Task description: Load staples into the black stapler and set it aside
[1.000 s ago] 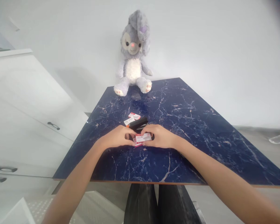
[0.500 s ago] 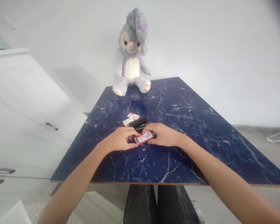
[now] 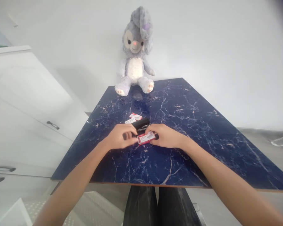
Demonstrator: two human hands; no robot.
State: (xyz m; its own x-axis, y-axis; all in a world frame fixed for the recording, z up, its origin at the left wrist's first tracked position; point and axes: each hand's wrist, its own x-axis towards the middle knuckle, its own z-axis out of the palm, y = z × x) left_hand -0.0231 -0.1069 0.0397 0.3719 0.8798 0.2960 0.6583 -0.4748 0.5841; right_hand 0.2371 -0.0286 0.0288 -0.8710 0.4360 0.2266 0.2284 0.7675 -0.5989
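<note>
My left hand [image 3: 120, 137] and my right hand [image 3: 166, 136] meet over the middle of the dark blue marble table [image 3: 179, 150]. Between their fingertips is a small red and white box [image 3: 146, 137], pinched at both ends just above the tabletop. A black stapler [image 3: 141, 124] lies right behind the hands. Two more small red and white boxes [image 3: 133, 118] lie on the table beyond the stapler.
A grey plush rabbit [image 3: 135, 53] sits at the table's far edge against the white wall. White cabinets with dark handles [image 3: 53, 125] stand to the left. A clear plastic item [image 3: 281, 141] lies on the floor at the right. My dark trousers [image 3: 160, 205] show below the near edge.
The small box has been lifted and turned a little between my fingers; a second box seen under it a second ago no longer shows. Both hands stay in nearly the same place.
</note>
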